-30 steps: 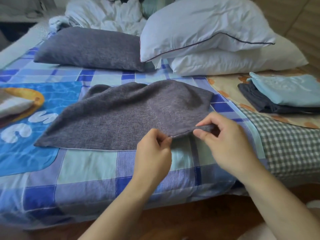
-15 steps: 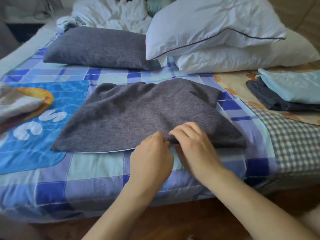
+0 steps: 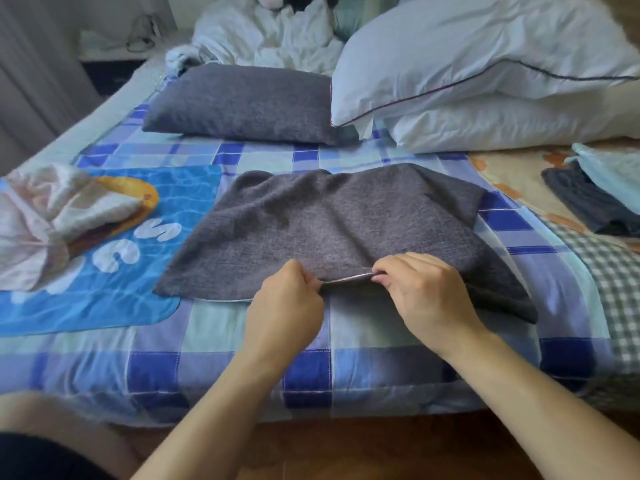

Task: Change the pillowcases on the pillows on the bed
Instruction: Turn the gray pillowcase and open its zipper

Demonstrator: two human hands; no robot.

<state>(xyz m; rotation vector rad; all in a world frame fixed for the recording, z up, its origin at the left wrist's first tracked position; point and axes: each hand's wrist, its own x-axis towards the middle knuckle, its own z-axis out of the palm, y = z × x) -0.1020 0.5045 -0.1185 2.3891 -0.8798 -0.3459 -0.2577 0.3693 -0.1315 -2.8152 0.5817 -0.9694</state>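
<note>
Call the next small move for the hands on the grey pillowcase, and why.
Probably draw the two hands apart to spread the opening. The left hand and right hand each pinch the near hem of the empty grey pillowcase, which lies flat on the bed, its mouth barely parted.

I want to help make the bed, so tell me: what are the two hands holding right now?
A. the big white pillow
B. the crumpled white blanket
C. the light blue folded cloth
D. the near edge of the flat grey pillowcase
D: the left hand and the right hand both pinch the near edge of the flat grey pillowcase spread on the bed, while the white pillow lies untouched farther back.
</note>
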